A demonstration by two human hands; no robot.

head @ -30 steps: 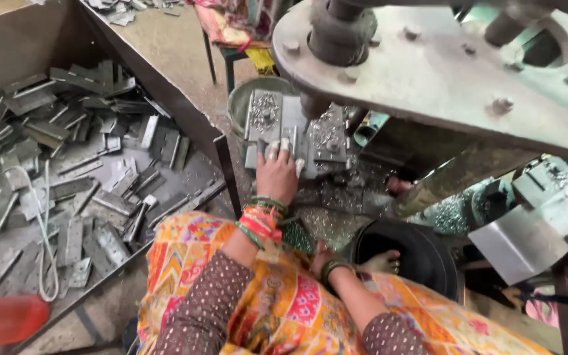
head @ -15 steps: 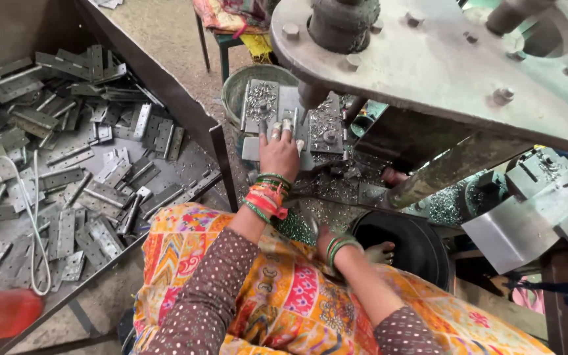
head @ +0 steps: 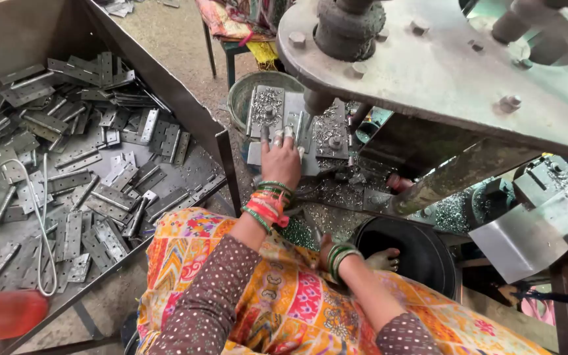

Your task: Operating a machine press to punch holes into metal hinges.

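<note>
- Head view: the left hand [head: 281, 161] lies flat, fingers stretched forward, on a grey metal plate [head: 297, 125] that sits on the press bed [head: 336, 187], just below the round ram [head: 346, 29] at 12 o'clock.
- The fingertips [head: 276, 139] press on the plate's near edge; the hand is spread wide and grips nothing.
- Green and orange bangles [head: 267, 200] ring the left wrist.
- The right hand [head: 382, 260] reaches down at 5 o'clock into a black bowl [head: 422, 253]; its fingers are partly hidden, so I cannot tell whether they hold anything.
- Green bangles [head: 338, 256] sit on the right wrist.
- Small metal chips [head: 343, 194] litter the bed around the plate.
- A grey round pan [head: 248, 92] stands just behind the plate at 11 o'clock.
- At 9 o'clock, well apart from the hands, a big tray [head: 165, 85] holds a heap of flat hinges [head: 87, 164], with a white cord [head: 41, 223] lying across them.
- The heavy press arm [head: 442, 72] overhangs from 1 o'clock.
- A bent steel sheet [head: 527, 236] sits at 3 o'clock.
</note>
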